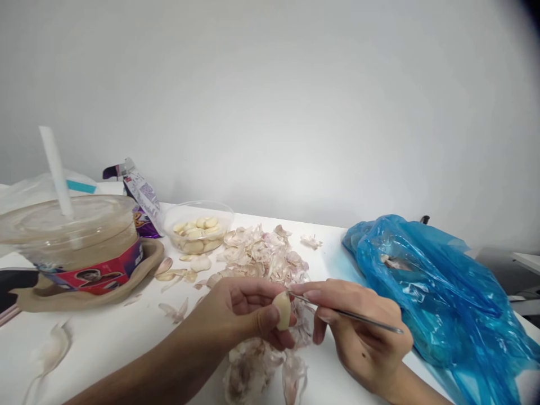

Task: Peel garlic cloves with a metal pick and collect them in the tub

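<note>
Between the thumb and fingers of my left hand (248,315) is a pale peeled garlic clove (282,312), held upright. My right hand (363,332) grips a thin metal tool (367,319) like a pen; its tip meets the top of the clove, and its exact kind is not clear. Below and behind both hands lie loose garlic skins (265,253). A clear round plastic bowl (198,225) holding several peeled cloves (200,232) stands beyond my left hand.
At the left, a large drink cup (97,242) with a white straw sits in a cardboard carrier (154,256). Behind it is a purple snack bag (145,205). A blue plastic bag (442,281) covers the right side of the white table (147,326), which meets a plain wall.
</note>
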Tool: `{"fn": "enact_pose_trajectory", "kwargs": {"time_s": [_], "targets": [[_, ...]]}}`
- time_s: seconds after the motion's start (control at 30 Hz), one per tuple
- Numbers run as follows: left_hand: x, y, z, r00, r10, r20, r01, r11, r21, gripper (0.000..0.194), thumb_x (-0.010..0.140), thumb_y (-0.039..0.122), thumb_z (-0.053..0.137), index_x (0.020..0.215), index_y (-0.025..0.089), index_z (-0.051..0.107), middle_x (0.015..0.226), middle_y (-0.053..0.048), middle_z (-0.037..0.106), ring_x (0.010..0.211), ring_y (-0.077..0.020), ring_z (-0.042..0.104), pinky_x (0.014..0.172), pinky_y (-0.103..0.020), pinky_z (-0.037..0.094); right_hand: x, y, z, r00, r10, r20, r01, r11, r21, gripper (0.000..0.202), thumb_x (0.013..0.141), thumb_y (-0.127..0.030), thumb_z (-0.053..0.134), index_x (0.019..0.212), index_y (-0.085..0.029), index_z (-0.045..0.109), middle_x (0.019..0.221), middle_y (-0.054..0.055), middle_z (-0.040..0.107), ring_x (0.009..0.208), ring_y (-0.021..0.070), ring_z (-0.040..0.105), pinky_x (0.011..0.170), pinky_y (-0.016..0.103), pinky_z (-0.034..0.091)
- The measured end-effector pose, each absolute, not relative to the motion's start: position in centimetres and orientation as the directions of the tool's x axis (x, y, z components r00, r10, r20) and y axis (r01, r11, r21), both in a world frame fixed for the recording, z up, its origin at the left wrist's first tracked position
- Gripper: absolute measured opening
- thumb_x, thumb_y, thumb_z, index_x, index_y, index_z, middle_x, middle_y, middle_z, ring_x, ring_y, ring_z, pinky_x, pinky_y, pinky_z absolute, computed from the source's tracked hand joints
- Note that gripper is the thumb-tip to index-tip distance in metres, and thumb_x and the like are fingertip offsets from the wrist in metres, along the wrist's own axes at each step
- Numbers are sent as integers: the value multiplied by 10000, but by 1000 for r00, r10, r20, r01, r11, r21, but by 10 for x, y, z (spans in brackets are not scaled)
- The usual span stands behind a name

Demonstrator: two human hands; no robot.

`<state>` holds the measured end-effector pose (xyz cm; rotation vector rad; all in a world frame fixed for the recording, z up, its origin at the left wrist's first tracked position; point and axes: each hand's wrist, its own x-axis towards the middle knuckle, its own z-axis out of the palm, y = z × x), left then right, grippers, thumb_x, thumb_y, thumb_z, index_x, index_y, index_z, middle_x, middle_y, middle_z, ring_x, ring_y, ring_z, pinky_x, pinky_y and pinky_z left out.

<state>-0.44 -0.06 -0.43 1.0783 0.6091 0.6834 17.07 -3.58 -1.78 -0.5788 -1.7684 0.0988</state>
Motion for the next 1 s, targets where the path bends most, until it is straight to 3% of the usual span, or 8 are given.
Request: {"fn": "enact_pose_trajectory", "kwargs": {"time_s": [0.37,1.0], "targets": [[-6,0,-6,647,752,-123,-183,310,933,181,686,253,730,840,159,733,664,-33,708,603,-138,613,582,-236,455,168,-35,-13,-172,428,887,328,874,-358,285,794,-8,517,1017,-136,639,881,93,732,752,176,710,647,273,628],[-4,0,-5,577,803,-147,-171,295,940,200,641,241,763,803,133,716,656,-34,708,604,-142,630,597,-239,484,166,-38,-14,-166,412,896,277,892,-358,250,804,-33,541,1023,-108,636,858,105,729,726,155,699,650,246,615]]}}
